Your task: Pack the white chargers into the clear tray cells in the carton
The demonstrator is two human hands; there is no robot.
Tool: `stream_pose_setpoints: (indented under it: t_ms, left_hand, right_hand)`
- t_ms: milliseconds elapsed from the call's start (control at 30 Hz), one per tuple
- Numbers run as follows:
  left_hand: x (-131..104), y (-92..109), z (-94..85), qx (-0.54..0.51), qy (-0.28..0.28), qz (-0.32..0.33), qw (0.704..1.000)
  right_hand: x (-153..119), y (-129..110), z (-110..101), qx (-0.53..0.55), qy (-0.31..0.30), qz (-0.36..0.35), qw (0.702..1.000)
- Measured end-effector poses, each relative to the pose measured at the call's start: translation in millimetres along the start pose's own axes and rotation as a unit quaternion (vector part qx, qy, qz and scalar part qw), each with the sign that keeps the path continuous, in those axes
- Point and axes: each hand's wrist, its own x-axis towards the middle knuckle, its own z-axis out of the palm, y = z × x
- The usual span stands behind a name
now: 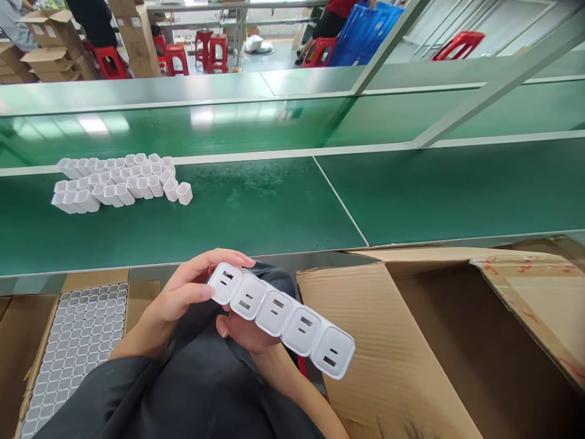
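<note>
Several white rounded-square pieces (275, 313) lie side by side in a slanting row above my lap, each face showing two slots. My left hand (185, 289) grips the upper left end of the row, with fingers on the end piece. From beneath, my right hand (251, 332) holds the middle of the row, its fingers partly hidden behind the pieces. On the green work surface (265, 207), at the left, stands a cluster of white open-topped sleeves (114, 183).
Lower left, a cardboard box (125, 311) holds rows of white square pieces (77, 341). An open cardboard box (434, 341) stands at the right. Metal posts (493, 79) cross the upper right. Red stools (176, 59) and people are beyond the line.
</note>
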Motion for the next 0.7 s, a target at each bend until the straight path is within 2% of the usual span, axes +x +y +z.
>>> stream_pose_setpoints:
  t_ms: [133,300,433,600,700]
  left_hand:
    - [0,-3,1.0,0.028,0.009,0.009,1.000]
    - [1,-7,5.6,0.092,0.020,0.049,0.994]
    - [3,-8,7.9,0.116,0.016,0.062,0.991]
    - [3,-4,13.8,0.182,0.080,0.019,0.980]
    - [5,2,16.8,0.237,0.096,0.001,0.967]
  right_hand:
    - [1,-2,3,0.056,-0.084,-0.010,0.995]
    - [3,-2,3,0.030,-0.050,-0.014,0.998]
    - [2,-2,1,0.034,-0.064,-0.016,0.997]
    - [5,1,-4,0.021,-0.071,-0.018,0.997]
    - [7,3,-7,0.002,-0.054,-0.007,0.999]
